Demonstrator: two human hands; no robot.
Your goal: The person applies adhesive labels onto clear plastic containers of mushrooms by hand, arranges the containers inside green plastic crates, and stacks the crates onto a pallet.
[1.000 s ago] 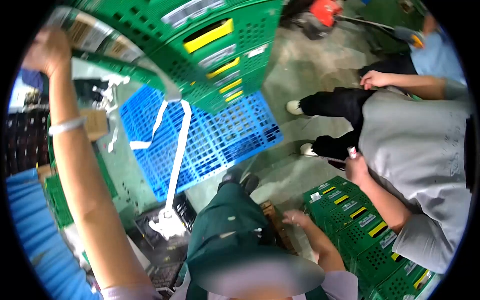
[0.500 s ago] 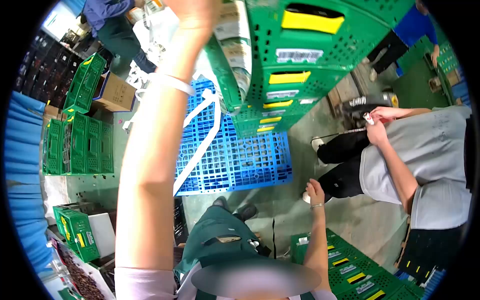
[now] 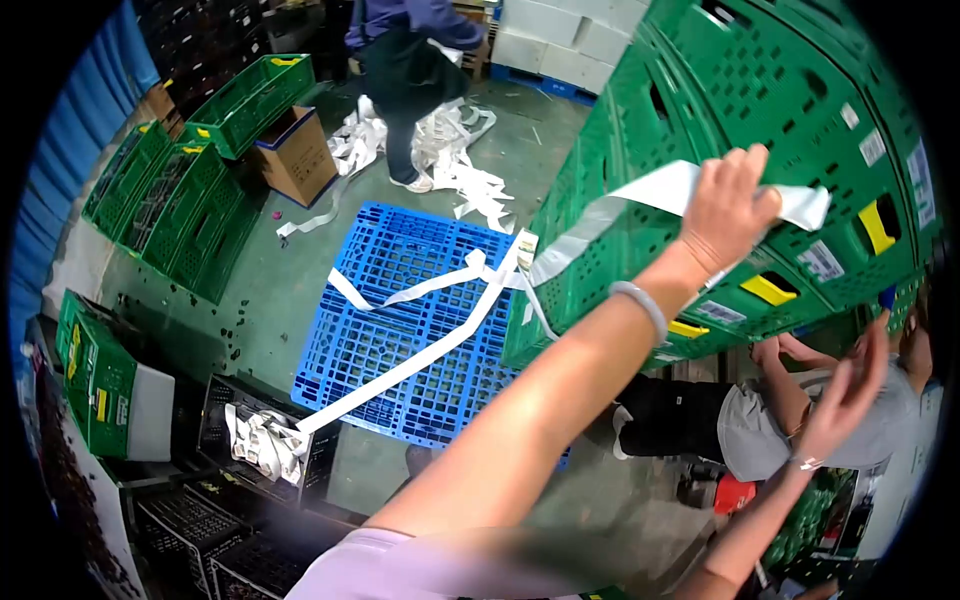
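Note:
My left hand (image 3: pixel 730 205) is closed around a long white strip (image 3: pixel 650 192) and is raised against the side of a tall stack of green crates (image 3: pixel 600 230). One end of the strip sticks out to the right past my fingers. On the left it droops toward a small printed packet or label (image 3: pixel 526 250) at the stack's edge. My right hand (image 3: pixel 845 405) is lifted at the right, fingers stretched out and apart, holding nothing. More white strip (image 3: pixel 410 370) crosses the blue pallet (image 3: pixel 380 235) down to a black crate (image 3: pixel 320 475) holding crumpled white strip (image 3: pixel 265 445).
Several green crates (image 3: pixel 190 230) and a cardboard box (image 3: pixel 297 155) stand at the left. A person in dark trousers (image 3: pixel 395 85) stands by heaped white strips (image 3: pixel 440 135) at the back. A person in a grey top (image 3: pixel 745 440) is at the right, behind my right arm.
My view has swung, bringing the crate stack to the right. My left hand, partly cut off at the top before, now shows gripping the white strip. My right hand has risen and its fingers have spread.

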